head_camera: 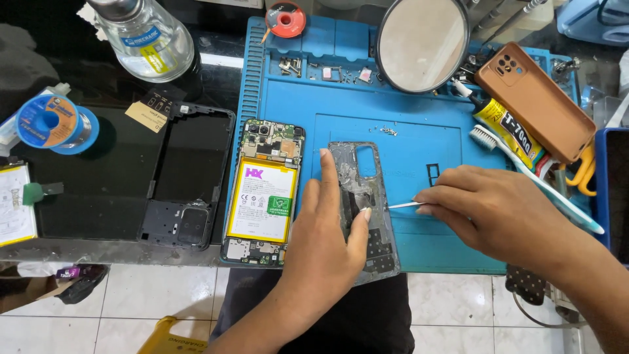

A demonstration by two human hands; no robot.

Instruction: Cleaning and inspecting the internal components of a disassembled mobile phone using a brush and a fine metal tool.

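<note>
The left hand (324,229) presses flat on a grey back cover (363,210), index finger stretched up its left edge and thumb lying across its middle; the hand is spread open, pinning rather than gripping. The cover lies inner side up on the blue mat (419,151), its long axis running from 12 to 6 o'clock with a slight lean toward 5, camera cut-out end at 12 and the bottom end hanging just over the mat's near edge.

The right hand (498,213) comes in from 3 o'clock, fingers pinched shut on thin tweezers (403,205) whose tip points toward 9 and meets the cover's right edge near the thumb.

Just at 9 o'clock of the cover lies an opened phone (263,190) with a yellow battery, parallel to it. Further toward 9 sits a black frame (190,177). At 12 o'clock stands a round mirror (422,42); at 2 o'clock lie a glue tube (504,128), a toothbrush (524,167) and a brown phone (534,98).
</note>
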